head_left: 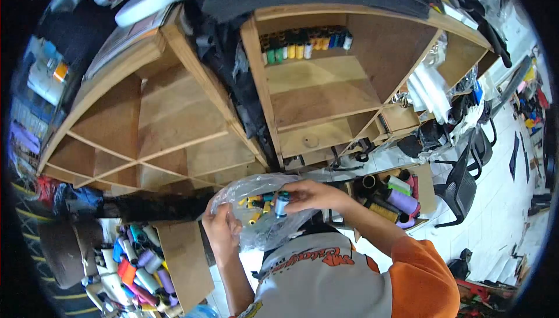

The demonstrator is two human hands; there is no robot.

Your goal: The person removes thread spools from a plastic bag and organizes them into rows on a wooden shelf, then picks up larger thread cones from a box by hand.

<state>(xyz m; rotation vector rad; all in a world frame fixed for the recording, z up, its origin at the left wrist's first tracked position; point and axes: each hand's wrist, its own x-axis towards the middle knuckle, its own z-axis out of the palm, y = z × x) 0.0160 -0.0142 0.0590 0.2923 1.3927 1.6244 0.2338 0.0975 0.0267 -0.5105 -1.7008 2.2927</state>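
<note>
My left hand (221,225) is closed on the near-left edge of a clear plastic bag (276,233), holding it up in front of my torso. My right hand (305,194) pinches a small light-blue thread spool (281,206), upright over the bag's opening. Inside the bag lie several small spools, mostly yellow, such as the yellow thread spool (254,218); some are dark or teal. Folds of plastic partly cover them.
A wooden shelf unit (320,100) ahead carries a row of small spools (303,50) in its upper compartment. Another wooden cabinet (140,126) stands at left. Boxes of large thread cones (402,201) and mixed cones (140,271) flank me. Black chairs (463,193) stand at right.
</note>
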